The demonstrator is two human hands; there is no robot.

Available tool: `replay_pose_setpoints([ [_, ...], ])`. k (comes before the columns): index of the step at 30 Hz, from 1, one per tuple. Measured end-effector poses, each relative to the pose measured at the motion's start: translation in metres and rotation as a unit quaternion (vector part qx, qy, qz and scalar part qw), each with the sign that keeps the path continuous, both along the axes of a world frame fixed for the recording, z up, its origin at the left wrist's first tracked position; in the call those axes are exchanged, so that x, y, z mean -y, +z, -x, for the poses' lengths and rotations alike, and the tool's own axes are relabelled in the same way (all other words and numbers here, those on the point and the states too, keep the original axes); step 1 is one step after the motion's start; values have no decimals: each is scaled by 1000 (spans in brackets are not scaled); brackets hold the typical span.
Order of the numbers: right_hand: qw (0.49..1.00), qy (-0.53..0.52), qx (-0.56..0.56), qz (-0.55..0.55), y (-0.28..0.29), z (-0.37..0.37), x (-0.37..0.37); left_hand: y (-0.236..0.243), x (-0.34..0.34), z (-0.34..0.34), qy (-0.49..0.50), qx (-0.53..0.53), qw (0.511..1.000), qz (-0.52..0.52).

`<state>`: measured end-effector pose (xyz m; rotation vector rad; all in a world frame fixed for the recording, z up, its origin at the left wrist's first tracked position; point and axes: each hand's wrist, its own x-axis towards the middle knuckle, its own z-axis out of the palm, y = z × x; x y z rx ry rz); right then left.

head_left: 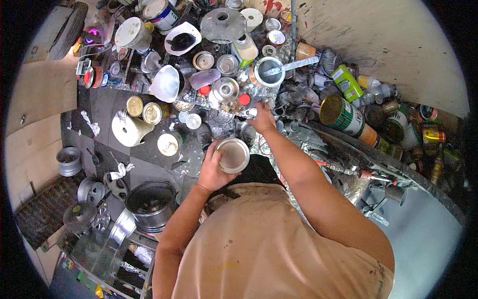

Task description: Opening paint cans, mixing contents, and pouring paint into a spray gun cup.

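Note:
A round silver-rimmed can [233,155] with a greyish inside is in my left hand [214,167], held low in front of my body. My right hand [261,119] reaches to the front edge of the cluttered bench, fingers closed on a small white object [253,112], perhaps a cap. Just above it lies a red lid [244,99], beside a silver lidded can [223,90]. Farther back is an open can [269,71] with a metal strip across it.
Several cans, white cups and lids crowd the bench [270,94]. To the right lie a green tin [346,82] and large tipped cans [338,117] against a board. Wheel rims [90,192] and a dark tub [150,204] are at lower left, a tyre [67,32] at upper left.

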<state>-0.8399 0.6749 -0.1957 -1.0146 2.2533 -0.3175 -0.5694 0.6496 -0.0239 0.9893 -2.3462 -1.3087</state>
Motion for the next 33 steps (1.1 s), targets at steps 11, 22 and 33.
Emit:
replay_pose_setpoints([
  [11,996,56,36,60,40,-6,32,8,-54,-46,96,129,986,-52],
  [22,994,108,23,-26,15,9,58,8,-54,-49,104,130,985,-41],
  [33,991,57,-2,125,45,6,41,0,-35,-41,79,65,994,-38],
])
